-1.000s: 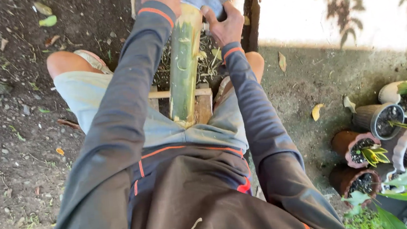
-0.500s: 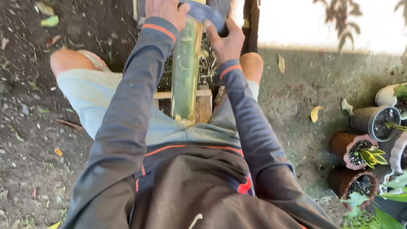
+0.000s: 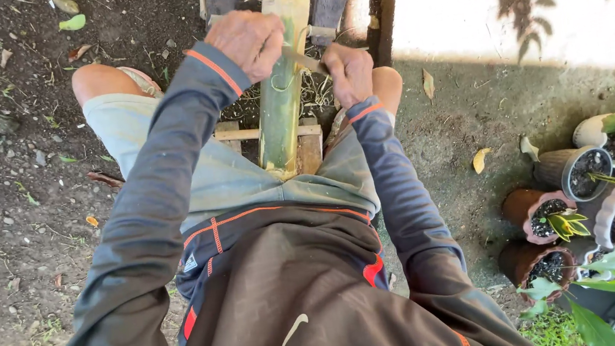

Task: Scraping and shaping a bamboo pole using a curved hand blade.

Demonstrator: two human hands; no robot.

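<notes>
Only one bamboo pole (image 3: 282, 93): stood between the knees.
Blade (image 3: 304, 60): one, laid across the pole.
Left hand (image 3: 248, 43): fingers curled on blade.
Right hand (image 3: 348, 71): fingers clenched on blade.
Plant pots (image 3: 541, 219): about four, on the right.

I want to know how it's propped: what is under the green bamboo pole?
Under the bamboo pole shows a small wooden frame with shavings on dirt beside it. Its near end rests at the person's lap, and the shorts cover whatever supports it there.
</notes>
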